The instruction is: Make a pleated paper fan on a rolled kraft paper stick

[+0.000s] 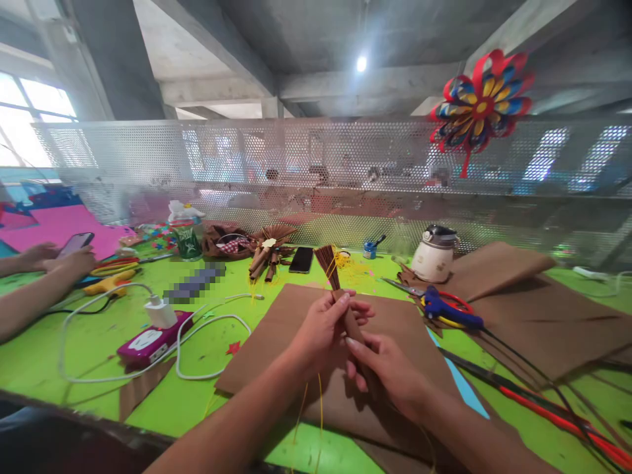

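Observation:
Both my hands hold a roll of brown paper [353,324] over the table, tilted with its fringed, broom-like end [328,263] pointing up and away. My left hand [328,322] pinches it just below the fringe, thumb on top. Lower down, the fingers of my right hand [385,365] wrap round the shaft. Thin yellow strings [320,421] hang below my hands. Underneath lies a large sheet of brown paper [276,336].
To the right are scissors [459,301], a blue glue gun [444,311] with its cord, brown sheets [533,329] and a white jug [433,258]. A black phone [301,260] lies behind. At left are a purple power strip [153,342], a white cable and a co-worker's hands [69,263] with a phone.

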`<state>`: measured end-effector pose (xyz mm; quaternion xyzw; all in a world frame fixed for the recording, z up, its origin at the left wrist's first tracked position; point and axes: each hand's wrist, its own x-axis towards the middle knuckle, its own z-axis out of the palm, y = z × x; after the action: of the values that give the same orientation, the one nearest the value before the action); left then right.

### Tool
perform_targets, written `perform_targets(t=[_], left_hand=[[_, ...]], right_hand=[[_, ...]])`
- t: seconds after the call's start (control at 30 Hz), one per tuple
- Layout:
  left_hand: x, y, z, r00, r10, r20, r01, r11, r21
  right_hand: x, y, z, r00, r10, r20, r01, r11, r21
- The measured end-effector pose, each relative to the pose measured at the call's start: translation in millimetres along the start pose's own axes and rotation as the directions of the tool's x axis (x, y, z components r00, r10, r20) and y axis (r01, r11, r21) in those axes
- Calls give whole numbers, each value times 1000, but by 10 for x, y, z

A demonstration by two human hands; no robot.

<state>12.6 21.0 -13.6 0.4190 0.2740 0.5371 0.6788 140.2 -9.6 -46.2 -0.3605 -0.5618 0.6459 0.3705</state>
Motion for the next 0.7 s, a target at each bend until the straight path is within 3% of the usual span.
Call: perform_targets(t=[0.2, 0.27, 0.33, 0.4, 0.47, 0.53, 0.57, 0.7], left_hand=[[-13, 40, 3, 1000, -9, 7, 8, 991, 132], [-20, 100, -30, 1000, -8, -16, 13, 947, 321], [-28, 206, -68, 989, 118, -89, -50, 835, 549], [-32, 360, -93, 921, 368, -127, -177, 686, 705], [-25, 534, -91, 792, 601, -105, -315, 550, 773], [3, 688, -70, 698, 711, -81, -383, 467, 797], [24, 745, -59, 695, 716, -65, -386, 448, 806], [81, 854, -31, 776, 630, 22, -370, 427, 825]], right_hand=[[14, 67, 3, 998, -48, -42, 48, 999, -6], [36, 60, -22, 993, -93, -71, 92, 996, -19], [56, 38, -51, 979, -148, -143, 135, 986, -95], [60, -5, -75, 956, -197, -219, 148, 965, -218], [37, -78, -82, 935, -231, -269, 132, 931, -341], [-13, -183, -74, 920, -245, -305, 93, 894, -439], [-43, -242, -68, 913, -252, -320, 71, 873, -483], [-123, -408, -76, 879, -341, -332, 72, 786, -614]])
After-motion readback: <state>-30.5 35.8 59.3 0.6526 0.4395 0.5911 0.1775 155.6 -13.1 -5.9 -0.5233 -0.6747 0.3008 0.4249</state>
